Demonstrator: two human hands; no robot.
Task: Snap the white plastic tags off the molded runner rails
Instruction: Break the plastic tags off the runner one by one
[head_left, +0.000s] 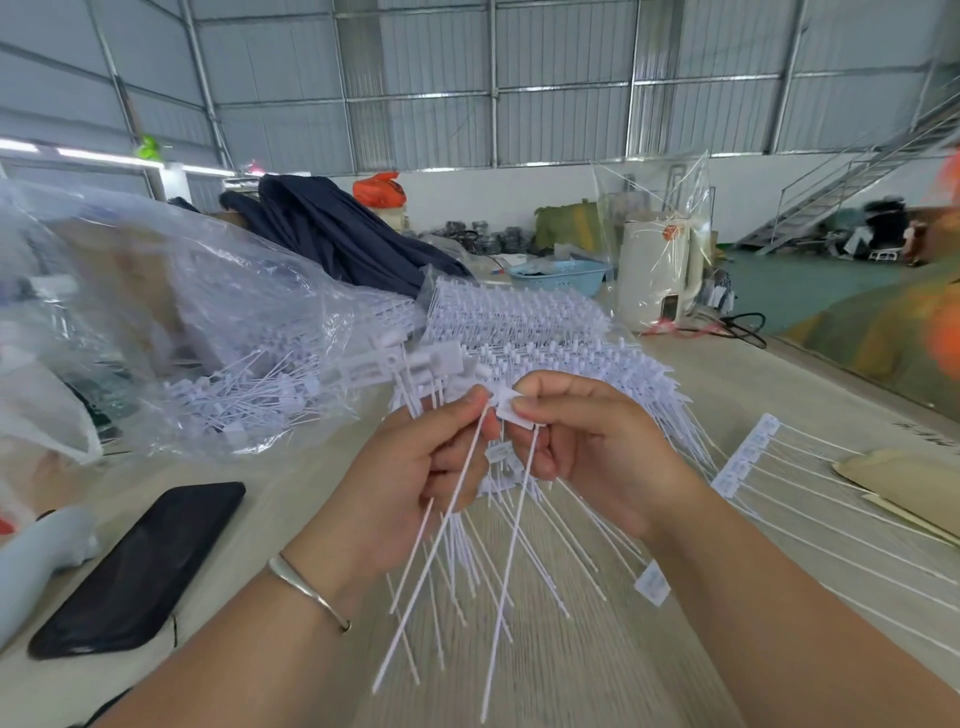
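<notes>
My left hand (415, 467) grips a bundle of white plastic tags (441, 551) whose long thin tails fan down toward me. My right hand (587, 441) pinches the flat head of one white tag (511, 408) between thumb and forefinger, right against my left fingertips; its tail (511, 561) hangs down. Just behind my hands a chunky white runner rail (395, 364) sticks out of a big heap of tags on rails (524, 327). A row of tags still on a strip (743, 457) lies flat at the right.
A black phone (140, 566) lies on the table at the left. A clear plastic bag of more tags (208, 332) sits at left rear. One loose tag (652, 584) lies by my right wrist. A blue basin (561, 273) and a cream appliance (657, 270) stand farther back.
</notes>
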